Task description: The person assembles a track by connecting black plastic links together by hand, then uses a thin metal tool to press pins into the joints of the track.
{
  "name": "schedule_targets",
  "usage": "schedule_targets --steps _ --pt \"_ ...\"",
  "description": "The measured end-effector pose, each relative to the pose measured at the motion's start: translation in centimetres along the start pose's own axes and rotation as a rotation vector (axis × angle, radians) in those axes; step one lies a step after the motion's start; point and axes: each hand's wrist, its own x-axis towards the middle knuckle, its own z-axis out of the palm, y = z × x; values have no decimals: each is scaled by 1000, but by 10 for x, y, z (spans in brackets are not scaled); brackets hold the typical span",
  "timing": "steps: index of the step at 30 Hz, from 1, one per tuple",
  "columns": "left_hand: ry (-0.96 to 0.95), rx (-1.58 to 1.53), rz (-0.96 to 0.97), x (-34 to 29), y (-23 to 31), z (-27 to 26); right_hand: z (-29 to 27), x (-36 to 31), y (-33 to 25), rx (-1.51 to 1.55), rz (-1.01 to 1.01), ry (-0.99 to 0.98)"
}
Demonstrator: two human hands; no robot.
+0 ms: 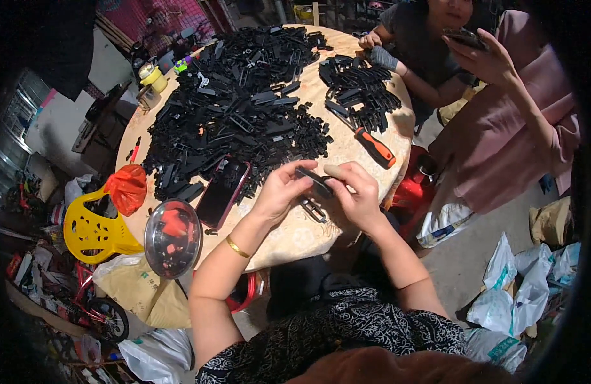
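Observation:
Over the near edge of the round table, my left hand (281, 193) pinches a long, narrow black plastic part (314, 182) between thumb and fingers. My right hand (358, 191) is closed on the right end of the same part; its forefinger wears what looks like a pale fingertip cover. Below the hands lies a slotted black piece (313, 210) on the tablecloth. Beyond them spreads a large heap of black plastic parts (238, 115), with a smaller pile of similar parts (366, 86) at the far right.
A screwdriver with an orange-and-black handle (375, 149) lies right of my hands. To the left are a phone (224, 192), a clear bowl (173, 238), a red plastic bag (126, 189) and a yellow chair (94, 225). Two people are at the right; one holds a phone (465, 38).

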Motion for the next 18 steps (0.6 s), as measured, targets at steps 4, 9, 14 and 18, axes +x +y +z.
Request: schedule_targets --steps 4,9,14,18 --pt "-88 -24 -17 -2 1 9 -1 6 5 -32 -100 32" --pt "-104 21 -1 -6 -1 14 0 11 2 -96 -178 16" --pt "-90 25 25 -4 -8 7 1 6 0 -212 -204 -43" --pt "-124 71 70 -6 -7 7 0 6 -2 -266 -279 -37"
